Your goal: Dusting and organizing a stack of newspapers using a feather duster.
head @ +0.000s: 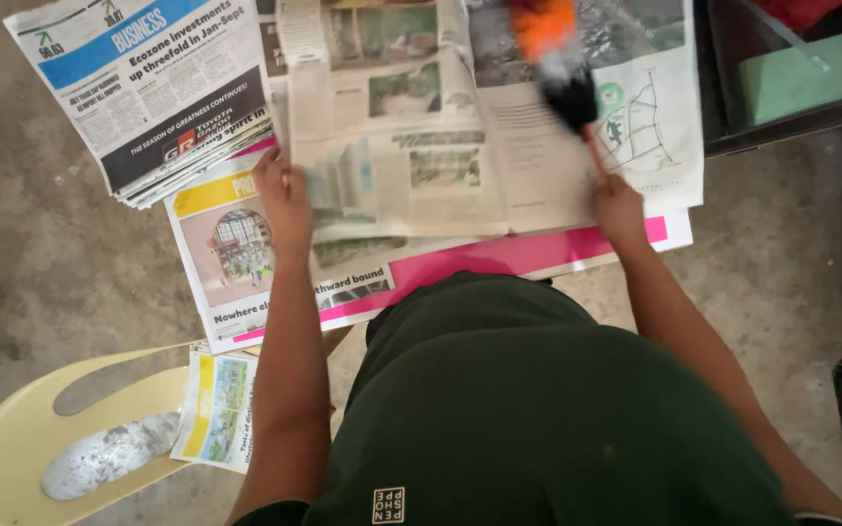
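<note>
My left hand (283,200) presses flat on the left edge of an open newspaper sheet (411,127) spread on the floor. My right hand (619,209) grips the thin red handle of a brush (565,73) with a dark head and an orange blur above it, held over the right half of the sheet. Under the sheet lies another newspaper with a pink band (499,255) along its near edge.
A stack of folded newspapers (153,93) lies at the upper left. A pale yellow plastic chair (21,429) with a loose paper (216,409) on it stands at lower left. A dark glass-fronted cabinet (791,78) is at the upper right, on a concrete floor.
</note>
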